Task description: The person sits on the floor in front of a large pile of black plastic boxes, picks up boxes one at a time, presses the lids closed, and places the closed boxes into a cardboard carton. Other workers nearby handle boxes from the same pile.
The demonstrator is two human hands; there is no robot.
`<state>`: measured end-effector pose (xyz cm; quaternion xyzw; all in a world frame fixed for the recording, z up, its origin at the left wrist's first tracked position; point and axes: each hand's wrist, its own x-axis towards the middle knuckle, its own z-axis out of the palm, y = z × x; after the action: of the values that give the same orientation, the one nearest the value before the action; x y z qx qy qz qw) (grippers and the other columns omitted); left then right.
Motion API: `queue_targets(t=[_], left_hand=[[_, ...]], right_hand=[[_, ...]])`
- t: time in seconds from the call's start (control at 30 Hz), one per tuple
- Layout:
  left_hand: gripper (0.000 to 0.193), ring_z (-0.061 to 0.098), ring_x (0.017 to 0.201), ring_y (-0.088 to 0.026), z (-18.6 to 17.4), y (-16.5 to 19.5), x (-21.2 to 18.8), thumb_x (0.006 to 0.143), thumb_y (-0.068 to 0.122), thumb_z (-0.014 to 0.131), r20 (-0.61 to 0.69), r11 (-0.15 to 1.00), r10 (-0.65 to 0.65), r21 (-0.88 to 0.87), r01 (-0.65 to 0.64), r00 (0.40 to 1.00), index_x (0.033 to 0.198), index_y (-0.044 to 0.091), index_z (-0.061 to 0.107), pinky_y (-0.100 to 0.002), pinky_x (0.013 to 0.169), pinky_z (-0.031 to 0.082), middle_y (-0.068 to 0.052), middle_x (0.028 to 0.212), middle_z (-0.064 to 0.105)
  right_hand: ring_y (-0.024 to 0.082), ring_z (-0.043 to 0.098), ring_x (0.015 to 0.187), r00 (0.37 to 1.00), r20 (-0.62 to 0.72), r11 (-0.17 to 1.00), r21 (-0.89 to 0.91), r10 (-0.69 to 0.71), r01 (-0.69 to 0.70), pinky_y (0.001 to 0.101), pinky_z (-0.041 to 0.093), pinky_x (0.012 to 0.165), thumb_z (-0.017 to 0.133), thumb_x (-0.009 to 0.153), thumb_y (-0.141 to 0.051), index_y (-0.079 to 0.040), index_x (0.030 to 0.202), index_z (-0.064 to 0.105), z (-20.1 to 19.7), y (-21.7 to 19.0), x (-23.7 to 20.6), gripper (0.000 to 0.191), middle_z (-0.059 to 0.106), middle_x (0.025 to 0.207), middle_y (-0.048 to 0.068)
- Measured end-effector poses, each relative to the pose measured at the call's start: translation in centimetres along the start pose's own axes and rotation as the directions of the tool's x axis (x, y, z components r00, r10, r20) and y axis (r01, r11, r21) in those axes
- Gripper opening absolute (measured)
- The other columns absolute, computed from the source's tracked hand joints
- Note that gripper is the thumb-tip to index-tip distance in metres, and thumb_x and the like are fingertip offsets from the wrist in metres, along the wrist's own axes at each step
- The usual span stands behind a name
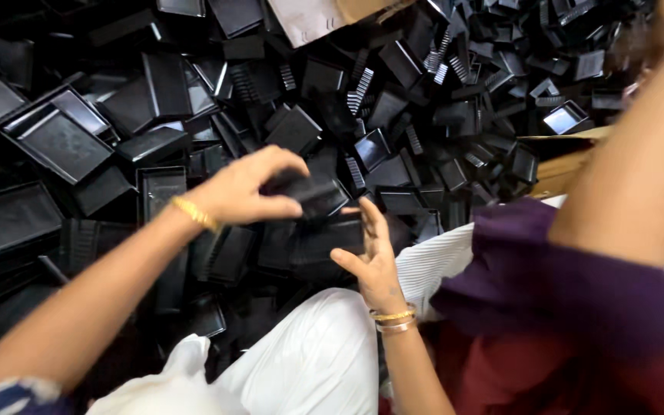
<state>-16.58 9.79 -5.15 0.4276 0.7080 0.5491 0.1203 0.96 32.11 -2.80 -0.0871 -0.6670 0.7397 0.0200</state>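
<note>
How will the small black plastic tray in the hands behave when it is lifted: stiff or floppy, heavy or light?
The small black plastic tray probably stays stiff: its edges look straight in the left hand. It seems light, since fingertips alone hold it. Its glossy surface may be slippery. The right hand touches its lower edge.

The left hand point(244, 188) is reaching forward with fingers curled in a pinch, while the right hand point(370, 257) is held upright, fingers spread.

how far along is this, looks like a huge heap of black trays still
Nothing visibly finished: no sorted stack shows. In hand: the left hand grips a small black tray, and the right hand is open under it. Left: the heap of black trays still covers the floor around them.
</note>
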Motion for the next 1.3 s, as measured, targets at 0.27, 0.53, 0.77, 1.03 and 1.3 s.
queue_targets(t=[0.27,0.53,0.77,1.03,1.3], left_hand=[[0.059,0.052,0.116,-0.030,0.7,4.9,-3.5,0.078,0.036,0.083,-0.021,0.991,0.130,0.008,-0.130,0.991,0.129,0.013,0.064,-0.039,0.102,0.045,-0.013,0.121,0.054],[0.065,0.059,0.116,-0.033,1.1,5.4,-3.9,0.079,0.040,0.084,-0.209,0.939,0.324,0.189,-0.287,0.923,0.130,0.007,0.062,-0.042,0.100,0.048,-0.019,0.131,0.059],[0.042,0.077,0.087,-0.024,-1.1,6.7,-3.8,0.082,0.027,0.085,-0.195,0.997,0.060,0.053,-0.050,0.979,0.115,0.007,0.068,-0.033,0.076,0.060,-0.010,0.098,0.075],[0.030,0.072,0.098,-0.021,-4.5,0.5,-0.5,0.094,0.018,0.073,-0.608,0.977,-0.209,-0.105,0.183,0.766,0.120,0.007,0.062,-0.035,0.087,0.057,-0.008,0.110,0.070],[0.048,0.054,0.118,-0.035,2.6,-10.6,1.8,0.068,0.011,0.072,0.068,0.738,0.002,0.673,-0.047,0.998,0.115,0.006,0.068,-0.046,0.086,0.049,-0.014,0.130,0.057]], right_hand=[[0.022,0.053,0.136,0.987,0.154,0.998,0.062,-0.039,0.030,0.0366,0.047,0.114,0.085,0.074,0.004,-0.005,0.164,0.024,2.6,-1.4,1.5,0.109,0.049,0.151,0.012],[0.022,0.058,0.126,0.999,0.010,0.924,0.381,-0.033,0.027,0.0374,0.051,0.106,0.077,0.085,-0.006,-0.013,0.161,0.030,4.4,-2.2,2.0,0.090,0.053,0.139,0.012],[0.015,0.068,0.096,0.961,-0.001,0.871,-0.423,-0.277,0.250,0.0292,0.057,0.089,0.082,0.085,-0.001,-0.003,0.120,0.067,3.4,-2.5,2.0,0.038,0.072,0.104,0.006],[0.026,0.041,0.148,0.368,0.200,-0.024,-0.902,-0.908,0.431,0.0390,0.030,0.129,0.073,0.108,-0.014,-0.001,0.157,0.036,-1.0,-21.2,16.5,0.063,0.041,0.158,0.017],[0.041,0.053,0.127,0.696,0.330,0.112,-0.855,-0.637,0.507,0.0481,0.044,0.112,0.077,0.096,-0.019,-0.006,0.134,0.058,0.2,-2.0,20.9,0.044,0.056,0.138,0.019]])
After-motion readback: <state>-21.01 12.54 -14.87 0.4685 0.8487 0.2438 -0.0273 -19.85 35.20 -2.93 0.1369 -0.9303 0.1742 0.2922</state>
